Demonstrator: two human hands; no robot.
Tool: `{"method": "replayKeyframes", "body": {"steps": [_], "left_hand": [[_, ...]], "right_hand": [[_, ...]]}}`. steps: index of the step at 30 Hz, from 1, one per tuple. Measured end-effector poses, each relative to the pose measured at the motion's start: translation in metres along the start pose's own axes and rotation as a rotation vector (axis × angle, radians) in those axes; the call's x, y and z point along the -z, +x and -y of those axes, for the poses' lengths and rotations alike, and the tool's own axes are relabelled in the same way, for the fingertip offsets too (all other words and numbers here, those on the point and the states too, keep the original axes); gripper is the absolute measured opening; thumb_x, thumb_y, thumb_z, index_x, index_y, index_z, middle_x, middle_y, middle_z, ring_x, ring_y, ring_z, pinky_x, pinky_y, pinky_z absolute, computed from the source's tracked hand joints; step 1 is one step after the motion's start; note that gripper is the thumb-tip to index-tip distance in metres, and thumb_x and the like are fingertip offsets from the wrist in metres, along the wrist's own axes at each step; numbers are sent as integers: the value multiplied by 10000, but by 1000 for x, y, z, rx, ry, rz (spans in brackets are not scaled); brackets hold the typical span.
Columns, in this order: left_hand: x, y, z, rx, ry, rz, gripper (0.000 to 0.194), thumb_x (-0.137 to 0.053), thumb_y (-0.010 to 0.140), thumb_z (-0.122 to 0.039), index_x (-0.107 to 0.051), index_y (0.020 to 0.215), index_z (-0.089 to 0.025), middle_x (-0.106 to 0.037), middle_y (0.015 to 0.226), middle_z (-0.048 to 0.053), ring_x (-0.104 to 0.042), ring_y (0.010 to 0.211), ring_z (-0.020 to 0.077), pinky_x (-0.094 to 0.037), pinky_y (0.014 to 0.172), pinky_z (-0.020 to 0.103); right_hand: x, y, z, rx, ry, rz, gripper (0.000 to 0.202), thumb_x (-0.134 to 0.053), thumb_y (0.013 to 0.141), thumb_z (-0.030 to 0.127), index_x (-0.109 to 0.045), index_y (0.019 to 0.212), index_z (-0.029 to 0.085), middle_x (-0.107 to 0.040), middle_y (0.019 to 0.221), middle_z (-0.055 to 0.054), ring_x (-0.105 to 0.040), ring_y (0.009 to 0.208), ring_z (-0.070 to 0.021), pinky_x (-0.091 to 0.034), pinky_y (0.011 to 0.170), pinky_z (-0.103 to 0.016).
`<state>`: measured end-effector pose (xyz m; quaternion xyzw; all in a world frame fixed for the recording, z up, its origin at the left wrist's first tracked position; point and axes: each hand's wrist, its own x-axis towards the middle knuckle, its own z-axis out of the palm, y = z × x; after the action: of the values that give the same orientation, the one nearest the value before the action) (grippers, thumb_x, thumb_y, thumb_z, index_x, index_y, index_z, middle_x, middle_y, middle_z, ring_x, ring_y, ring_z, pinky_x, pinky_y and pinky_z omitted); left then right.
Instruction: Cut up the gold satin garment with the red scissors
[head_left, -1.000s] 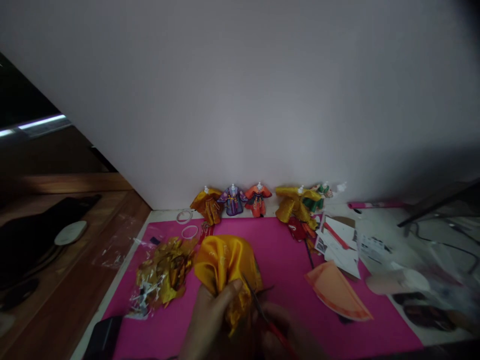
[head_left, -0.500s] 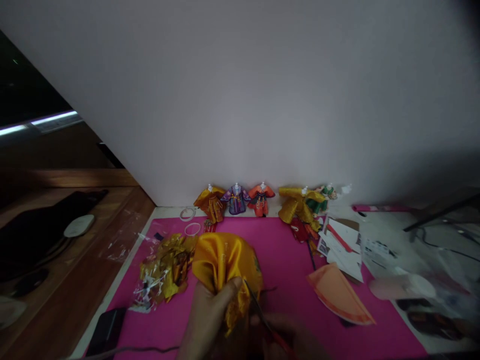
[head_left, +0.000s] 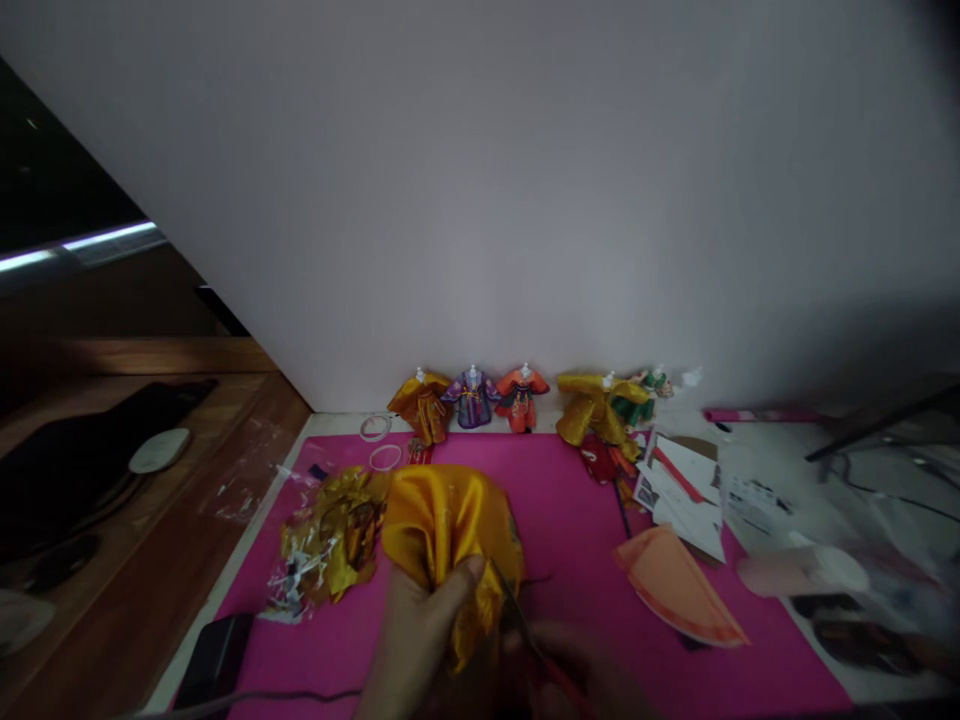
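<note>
Shiny yellow satin cloth (head_left: 450,510) is gathered in my left hand (head_left: 424,620), which is closed on it with the thumb pressed on top. Below the thumb the cloth hangs in a folded, patterned end. My right hand (head_left: 577,655), dim and blurred, is closed around red-handled scissors (head_left: 521,620). Their dark, narrow blade points up and left, its tip against the cloth just right of my left thumb. Much of the handle is hidden by the fingers. Both hands are over a bright pink mat (head_left: 577,540).
Left of the cloth lies a clear bag of yellow fabric pieces (head_left: 337,540), near a black box (head_left: 214,660). Small doll-size robes (head_left: 472,398) stand along the wall. On the right are an orange fan-shaped piece (head_left: 679,585), papers (head_left: 686,490) and a pinkish bottle (head_left: 799,572).
Hardly anything differs. My left hand keeps its hold on the yellow cloth, and the scissors stay against it with only a very slight shift.
</note>
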<state>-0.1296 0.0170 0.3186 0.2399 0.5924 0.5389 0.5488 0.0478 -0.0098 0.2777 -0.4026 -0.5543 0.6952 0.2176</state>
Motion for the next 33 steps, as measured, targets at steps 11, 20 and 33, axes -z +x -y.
{"method": "replayKeyframes", "body": {"steps": [11,20,33], "left_hand": [[0,-3,1,47,-11,40,443,-809,618,-379,-680,964,-134,-768,703,47,-714,605,232,-582,552,308],[-7,-8,-9,45,-43,29,460,-812,618,-329,-645,1003,-140,-761,680,23,-702,546,216,-560,493,286],[-9,-6,-12,30,-32,-33,373,-796,622,-308,-643,930,-161,-714,601,-27,-648,495,160,-528,473,235]], "right_hand": [[-1,-2,16,6,71,25,657,-615,772,693,-695,1109,134,-670,891,-82,-606,801,-214,-489,812,-351],[-2,-2,15,17,8,-46,780,-565,699,830,-711,1020,134,-629,790,-75,-559,700,-195,-486,716,-326],[0,0,14,35,31,24,733,-557,754,782,-692,1083,142,-659,792,-53,-585,697,-190,-479,724,-314]]}}
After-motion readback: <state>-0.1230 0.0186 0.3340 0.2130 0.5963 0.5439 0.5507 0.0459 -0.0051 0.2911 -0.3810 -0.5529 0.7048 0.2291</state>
